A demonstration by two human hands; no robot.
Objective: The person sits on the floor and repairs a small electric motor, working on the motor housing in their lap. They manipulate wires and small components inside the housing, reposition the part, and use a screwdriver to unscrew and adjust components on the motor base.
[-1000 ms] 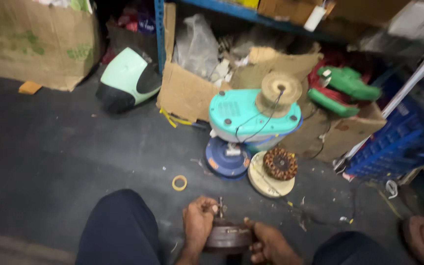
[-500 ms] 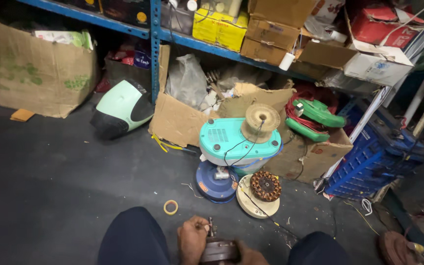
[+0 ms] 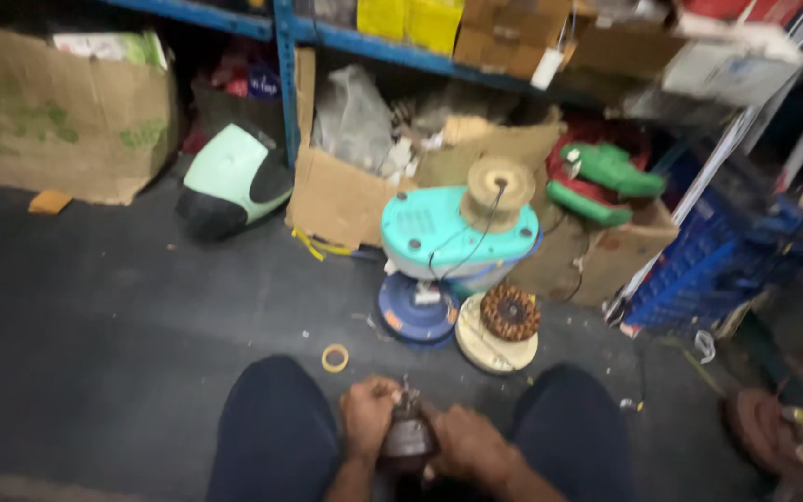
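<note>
I sit on a dark floor with my knees apart. Between them, my left hand (image 3: 367,416) and my right hand (image 3: 464,442) both grip a small dark round motor part (image 3: 408,437) with thin wires sticking up from its top. Just ahead of my left knee lies a small yellow tape ring (image 3: 334,358). Beyond it sit a blue disc (image 3: 414,314) and a cream disc carrying a copper-wound stator (image 3: 509,312).
A turquoise fan housing (image 3: 448,230) with a wire spool on top stands ahead. Behind it are open cardboard boxes (image 3: 336,197), a green-and-black shell (image 3: 230,181), green parts (image 3: 606,172), a blue crate (image 3: 713,270) and blue shelving (image 3: 283,74). A big carton (image 3: 58,112) sits far left.
The camera has tilted and shifted, so the shelf and boxes appear lower and nearer. My hands stay closed on the motor part between my knees.
</note>
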